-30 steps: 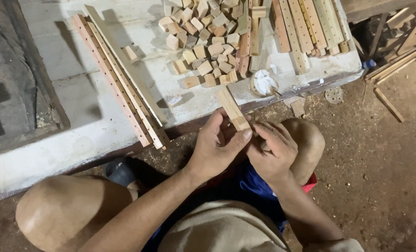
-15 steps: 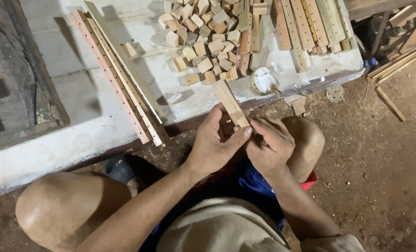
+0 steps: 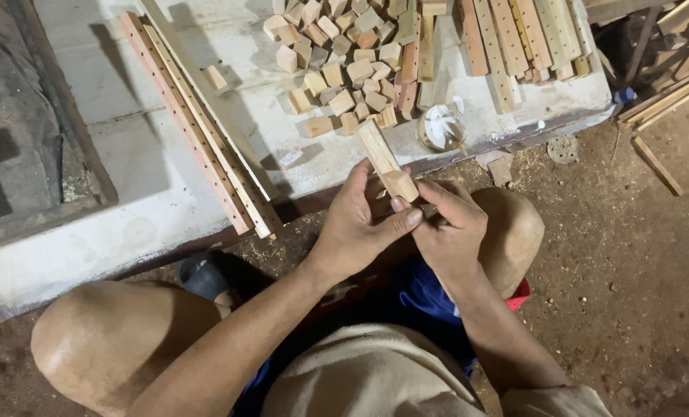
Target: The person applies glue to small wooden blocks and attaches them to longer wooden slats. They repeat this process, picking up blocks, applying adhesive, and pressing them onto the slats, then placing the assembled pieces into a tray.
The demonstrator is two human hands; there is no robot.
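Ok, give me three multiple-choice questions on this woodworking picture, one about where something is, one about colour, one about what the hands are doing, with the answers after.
1. Where does the pile of small wooden blocks lie?
A. on the white board
B. on the dirt floor
C. in the person's lap

2. What colour is the inside of the small round container at the board's edge?
A. black
B. white
C. green

3. What is the state of the wooden stick?
A. lying flat on the board
B. held in the hands
C. stuck upright in the ground

Answers: 1 A, the blocks sit on the board beside the long drilled strips. 2 B, its contents look white. 3 B, the left hand grips the stick's near end and the right hand meets it there.
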